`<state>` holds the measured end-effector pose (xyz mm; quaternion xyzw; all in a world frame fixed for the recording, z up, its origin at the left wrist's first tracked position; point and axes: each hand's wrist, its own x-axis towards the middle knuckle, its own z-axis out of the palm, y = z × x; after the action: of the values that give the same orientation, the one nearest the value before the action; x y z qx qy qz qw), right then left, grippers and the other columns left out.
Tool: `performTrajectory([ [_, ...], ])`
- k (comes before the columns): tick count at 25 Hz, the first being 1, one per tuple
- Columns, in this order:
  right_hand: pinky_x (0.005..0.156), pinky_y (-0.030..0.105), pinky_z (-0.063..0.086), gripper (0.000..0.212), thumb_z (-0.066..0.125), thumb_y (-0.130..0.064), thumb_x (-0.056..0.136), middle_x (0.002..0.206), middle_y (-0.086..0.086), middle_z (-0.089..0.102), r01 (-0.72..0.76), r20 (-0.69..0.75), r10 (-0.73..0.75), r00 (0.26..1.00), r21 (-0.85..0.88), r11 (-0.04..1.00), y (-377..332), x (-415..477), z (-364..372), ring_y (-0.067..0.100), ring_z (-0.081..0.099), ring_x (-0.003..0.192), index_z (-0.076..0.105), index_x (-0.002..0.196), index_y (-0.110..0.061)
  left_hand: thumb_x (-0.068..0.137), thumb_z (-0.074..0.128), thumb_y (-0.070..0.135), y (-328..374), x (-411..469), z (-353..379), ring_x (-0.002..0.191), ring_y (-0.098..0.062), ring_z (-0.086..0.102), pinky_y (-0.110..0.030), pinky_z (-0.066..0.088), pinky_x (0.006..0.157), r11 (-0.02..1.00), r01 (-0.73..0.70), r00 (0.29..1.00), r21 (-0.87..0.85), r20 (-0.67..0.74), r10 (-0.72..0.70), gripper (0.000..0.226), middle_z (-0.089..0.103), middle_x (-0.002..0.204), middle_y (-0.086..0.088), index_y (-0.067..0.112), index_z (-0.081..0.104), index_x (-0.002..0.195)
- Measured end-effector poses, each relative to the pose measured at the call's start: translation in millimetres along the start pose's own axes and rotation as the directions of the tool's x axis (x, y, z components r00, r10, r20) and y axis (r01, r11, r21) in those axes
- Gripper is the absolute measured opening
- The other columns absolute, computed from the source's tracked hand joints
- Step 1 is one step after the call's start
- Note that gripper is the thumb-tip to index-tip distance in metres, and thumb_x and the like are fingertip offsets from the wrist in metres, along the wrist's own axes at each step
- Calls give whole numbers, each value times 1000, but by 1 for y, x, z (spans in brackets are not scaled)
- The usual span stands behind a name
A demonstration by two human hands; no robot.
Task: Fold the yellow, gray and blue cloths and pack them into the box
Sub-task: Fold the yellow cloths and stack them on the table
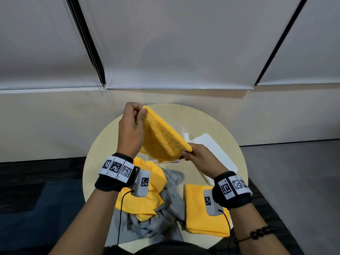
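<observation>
Yellow cloth (163, 138) held up between both grips, above the tabletop (211, 118).
The left grip (131, 129) pinches its far upper corner and the right grip (199, 160) pinches its near lower corner. The cloth slopes between them, partly hiding the white box (217, 150).

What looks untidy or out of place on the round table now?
Nothing looks spilled or damaged. Only the heap of yellow and gray cloths at the near edge of the table lies crumpled and tangled. The folded yellow cloth beside it is neat; the left hand and right hand pinch a raised yellow cloth.
</observation>
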<state>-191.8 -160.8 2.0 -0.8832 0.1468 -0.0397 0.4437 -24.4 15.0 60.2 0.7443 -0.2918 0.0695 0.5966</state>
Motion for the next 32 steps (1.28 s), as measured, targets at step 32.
performTrajectory([
  [32,68,38,41,25,22,-33,110,84,11,56,-611,-395,619,679,162,775,136,-77,56,31,57,77,36,103,-14,108,27,44,-96,-177,135,89,-39,62,-44,50,68,788,326,735,523,383,-559,42,64,99,-20,11,39,130],
])
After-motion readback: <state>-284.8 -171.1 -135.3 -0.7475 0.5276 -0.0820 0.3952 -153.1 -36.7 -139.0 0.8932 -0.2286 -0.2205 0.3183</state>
